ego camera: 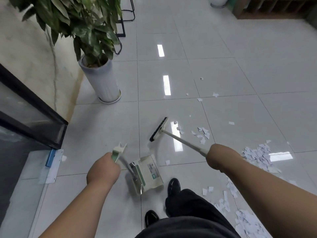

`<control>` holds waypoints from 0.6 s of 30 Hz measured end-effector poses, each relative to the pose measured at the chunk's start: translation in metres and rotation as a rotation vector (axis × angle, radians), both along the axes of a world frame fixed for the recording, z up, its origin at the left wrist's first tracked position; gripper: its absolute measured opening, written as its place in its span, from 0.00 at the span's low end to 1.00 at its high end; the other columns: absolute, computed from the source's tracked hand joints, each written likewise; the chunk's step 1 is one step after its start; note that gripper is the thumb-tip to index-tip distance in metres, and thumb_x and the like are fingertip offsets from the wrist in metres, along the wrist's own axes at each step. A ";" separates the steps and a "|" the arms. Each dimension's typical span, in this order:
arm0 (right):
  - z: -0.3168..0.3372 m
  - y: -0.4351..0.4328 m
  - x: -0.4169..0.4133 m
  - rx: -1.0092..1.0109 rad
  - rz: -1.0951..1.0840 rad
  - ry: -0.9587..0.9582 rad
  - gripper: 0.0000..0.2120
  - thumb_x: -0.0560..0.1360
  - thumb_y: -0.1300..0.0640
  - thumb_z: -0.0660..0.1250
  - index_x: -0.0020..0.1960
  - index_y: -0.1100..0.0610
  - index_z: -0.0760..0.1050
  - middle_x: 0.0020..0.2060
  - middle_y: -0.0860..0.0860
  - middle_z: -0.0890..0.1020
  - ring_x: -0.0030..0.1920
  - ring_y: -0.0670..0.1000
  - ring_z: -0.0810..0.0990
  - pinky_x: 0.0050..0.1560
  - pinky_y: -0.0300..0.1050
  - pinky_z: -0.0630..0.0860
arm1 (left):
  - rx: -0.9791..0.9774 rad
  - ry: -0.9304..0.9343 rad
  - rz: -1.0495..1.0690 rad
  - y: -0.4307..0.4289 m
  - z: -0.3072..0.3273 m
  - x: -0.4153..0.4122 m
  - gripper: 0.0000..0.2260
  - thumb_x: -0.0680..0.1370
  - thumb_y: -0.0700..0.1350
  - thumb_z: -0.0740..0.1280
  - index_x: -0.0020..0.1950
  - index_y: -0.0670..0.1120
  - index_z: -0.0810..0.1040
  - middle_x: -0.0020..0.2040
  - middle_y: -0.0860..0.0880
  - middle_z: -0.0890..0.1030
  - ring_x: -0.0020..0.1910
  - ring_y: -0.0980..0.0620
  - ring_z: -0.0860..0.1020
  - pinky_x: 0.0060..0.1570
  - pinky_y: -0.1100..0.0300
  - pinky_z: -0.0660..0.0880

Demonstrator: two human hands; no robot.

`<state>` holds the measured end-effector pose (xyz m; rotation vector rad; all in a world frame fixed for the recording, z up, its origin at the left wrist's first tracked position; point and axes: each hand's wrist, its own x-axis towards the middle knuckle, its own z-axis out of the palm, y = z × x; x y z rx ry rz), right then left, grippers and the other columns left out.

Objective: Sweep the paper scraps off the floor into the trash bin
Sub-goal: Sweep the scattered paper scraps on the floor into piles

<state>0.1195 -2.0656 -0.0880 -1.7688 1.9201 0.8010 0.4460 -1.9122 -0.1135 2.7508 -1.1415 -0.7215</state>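
My left hand [103,169] grips the top of the handle of a cream-and-green dustpan [148,174], whose pan sits low by my feet. My right hand [221,157] grips the pale pole of a broom [158,129]; its black-bristled head is just above the tiles ahead of me, left of the scraps. White paper scraps [257,155] lie scattered over the floor to my right, thickest in a pile beside my right forearm and another at the lower right [247,222]. No trash bin is in view.
A tall potted plant [101,79] in a white ribbed pot stands at the left by the wall. A dark-framed glass door [34,117] is at far left. Black chair legs [123,23] and a wooden shelf [274,9] sit at the back. My black shoes [173,186] are below.
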 end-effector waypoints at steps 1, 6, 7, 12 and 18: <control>0.000 -0.007 0.001 0.011 -0.002 0.000 0.28 0.74 0.60 0.56 0.74 0.60 0.63 0.37 0.51 0.81 0.38 0.51 0.81 0.48 0.45 0.71 | -0.003 -0.003 -0.003 -0.005 0.000 0.003 0.04 0.75 0.42 0.60 0.43 0.49 0.72 0.39 0.48 0.77 0.37 0.46 0.76 0.36 0.59 0.72; -0.016 -0.047 0.008 0.001 0.047 -0.036 0.35 0.68 0.62 0.55 0.76 0.52 0.59 0.49 0.51 0.78 0.31 0.50 0.78 0.44 0.45 0.80 | -0.020 -0.014 -0.021 -0.041 -0.007 0.020 0.04 0.75 0.41 0.60 0.42 0.49 0.73 0.39 0.48 0.78 0.37 0.46 0.77 0.37 0.58 0.73; -0.024 -0.058 0.007 -0.006 0.044 -0.038 0.37 0.67 0.62 0.55 0.76 0.53 0.59 0.51 0.50 0.79 0.31 0.51 0.80 0.42 0.46 0.81 | -0.026 -0.015 -0.021 -0.050 -0.009 0.023 0.04 0.75 0.41 0.60 0.43 0.48 0.73 0.39 0.48 0.78 0.37 0.46 0.76 0.38 0.58 0.74; -0.045 -0.118 0.011 0.057 0.048 -0.061 0.38 0.63 0.62 0.53 0.73 0.46 0.64 0.75 0.50 0.64 0.34 0.48 0.80 0.37 0.45 0.79 | -0.016 -0.015 -0.004 -0.099 -0.011 0.036 0.04 0.75 0.41 0.61 0.45 0.49 0.74 0.39 0.49 0.77 0.37 0.47 0.76 0.38 0.57 0.74; -0.029 -0.218 0.033 0.009 0.090 -0.096 0.19 0.72 0.60 0.55 0.61 0.52 0.72 0.52 0.52 0.78 0.43 0.53 0.79 0.47 0.47 0.81 | 0.021 -0.025 0.046 -0.194 -0.007 0.046 0.03 0.76 0.42 0.62 0.47 0.49 0.74 0.39 0.48 0.77 0.40 0.44 0.77 0.40 0.56 0.74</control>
